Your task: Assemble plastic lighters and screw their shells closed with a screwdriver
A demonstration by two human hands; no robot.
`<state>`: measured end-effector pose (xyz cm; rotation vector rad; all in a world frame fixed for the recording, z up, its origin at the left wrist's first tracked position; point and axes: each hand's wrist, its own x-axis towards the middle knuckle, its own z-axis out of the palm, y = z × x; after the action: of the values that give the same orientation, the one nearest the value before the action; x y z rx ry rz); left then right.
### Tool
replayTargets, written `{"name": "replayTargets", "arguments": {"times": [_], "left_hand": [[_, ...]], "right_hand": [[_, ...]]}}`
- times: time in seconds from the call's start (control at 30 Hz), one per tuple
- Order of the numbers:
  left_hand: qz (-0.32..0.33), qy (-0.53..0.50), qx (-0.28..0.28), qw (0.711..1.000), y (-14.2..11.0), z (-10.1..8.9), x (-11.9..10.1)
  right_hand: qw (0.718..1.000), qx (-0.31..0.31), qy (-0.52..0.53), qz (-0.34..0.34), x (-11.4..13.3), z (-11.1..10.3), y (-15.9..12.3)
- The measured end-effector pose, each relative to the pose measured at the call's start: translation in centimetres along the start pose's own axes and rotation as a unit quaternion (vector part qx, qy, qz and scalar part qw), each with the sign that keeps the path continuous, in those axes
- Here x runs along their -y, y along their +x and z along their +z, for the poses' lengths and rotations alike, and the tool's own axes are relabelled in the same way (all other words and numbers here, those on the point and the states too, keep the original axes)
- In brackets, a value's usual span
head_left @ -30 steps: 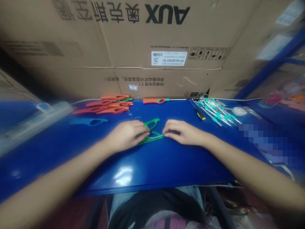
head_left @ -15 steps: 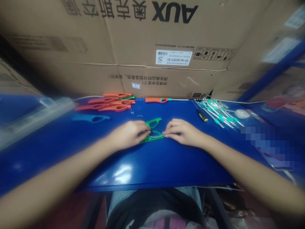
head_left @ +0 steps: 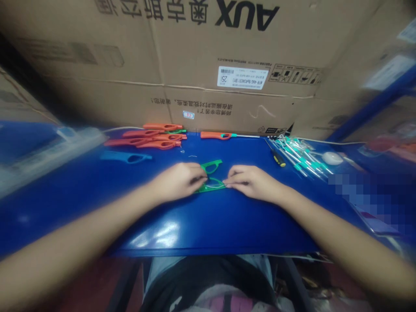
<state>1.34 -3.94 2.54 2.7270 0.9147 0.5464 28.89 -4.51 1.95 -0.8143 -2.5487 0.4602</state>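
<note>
On the blue table (head_left: 227, 225), the left hand (head_left: 186, 180) and right hand (head_left: 251, 182) pinch the nearer green handle (head_left: 211, 189) (a thin wire (head_left: 215, 186) runs along it). Fitting the wire seems underway; next needs gentle pushing.

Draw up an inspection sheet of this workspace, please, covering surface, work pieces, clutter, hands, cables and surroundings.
Surface: blue tabletop, glossy, with glare near the front edge.
Work pieces: near green piece with a thin pale wire along it; far green piece beyond.
Clutter: orange handles piled, blue handle, orange lighter, screwdriver, metal rods heaped.
Hands: left hand over both green pieces' left ends, grip hidden; right hand pinching at the near piece's right end.
Cables: white cable along the back.
Surroundings: cardboard behind, lettering upside down.
</note>
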Motion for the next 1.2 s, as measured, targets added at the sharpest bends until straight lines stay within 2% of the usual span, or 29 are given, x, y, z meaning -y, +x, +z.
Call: {"name": "replayTargets", "arguments": {"times": [0.4,0.57,0.83,1.07,1.2], "left_hand": [[0.004,0.001,0.001,1.0,0.0,0.0,0.1],[0.011,-0.002,-0.004,1.0,0.0,0.0,0.1],[0.011,0.0,-0.005,1.0,0.0,0.0,0.0],[0.007,-0.013,-0.002,1.0,0.0,-0.1,0.1],[0.005,-0.028,-0.005,1.0,0.1,-0.3,0.1]], "right_hand": [[0.999,-0.002,-0.001,-0.033,0.1,0.1,0.0],[1.0,-0.006,0.005,-0.017,0.4,-0.1,0.2],[0.999,0.026,0.036,0.016,1.1,-0.6,0.4],[0.997,0.05,-0.035,0.055,2.2,-0.2,0.8],[0.996,0.046,-0.005,0.082,2.1,-0.1,0.9]]}}
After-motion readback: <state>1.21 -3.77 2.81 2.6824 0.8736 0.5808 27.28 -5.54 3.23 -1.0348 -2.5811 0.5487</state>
